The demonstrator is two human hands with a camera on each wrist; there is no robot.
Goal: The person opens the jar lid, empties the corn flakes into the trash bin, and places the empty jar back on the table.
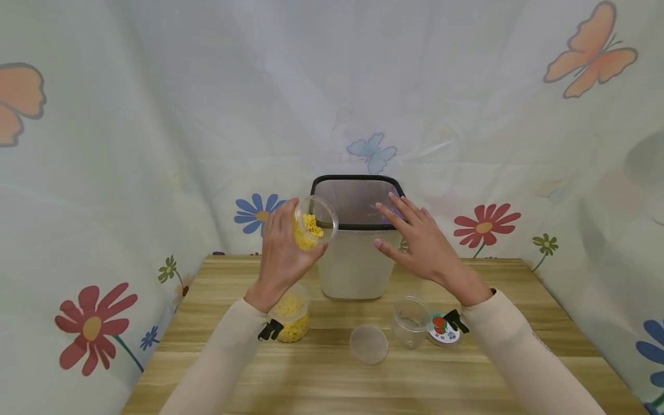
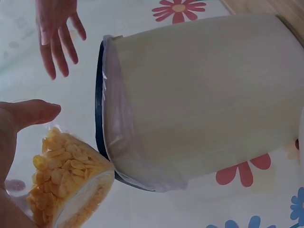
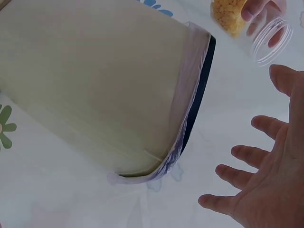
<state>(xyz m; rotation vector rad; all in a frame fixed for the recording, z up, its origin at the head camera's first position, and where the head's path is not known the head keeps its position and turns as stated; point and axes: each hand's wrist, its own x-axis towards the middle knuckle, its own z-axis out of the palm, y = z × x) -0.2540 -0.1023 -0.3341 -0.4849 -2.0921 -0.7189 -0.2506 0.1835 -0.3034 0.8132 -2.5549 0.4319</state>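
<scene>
A pale cloth (image 1: 259, 115) printed with flowers and butterflies hangs behind a wood-grain table (image 1: 311, 380) as a person in cream sleeves works with both hands raised. At far left of the frame, part of an orange butterfly (image 1: 21, 104) shows above a red flower (image 1: 90, 328). Left of centre, the left hand (image 1: 280, 253) grips a clear jar (image 1: 306, 239) partly filled with yellow flakes, thumb and fingers around its side. That jar is tilted, its open mouth toward the right of the frame, in front of the bin's left rim; whether the two touch is hard to tell. Below the hand, a second jar (image 1: 293, 323) with yellow flakes stands on the table, partly behind the left cuff.

At centre, the pale bin (image 1: 358, 259) stands upright, its dark rim edged with thin purplish film. Nearer the lower edge lies a round translucent lid (image 1: 369, 344), with a clear cup (image 1: 410, 323) just to its right. Right of centre, the right hand (image 1: 422, 242) hovers beside the bin's rim, fingers spread wide. Beneath its cuff lies a printed lid (image 1: 444, 329), near the cup.
</scene>
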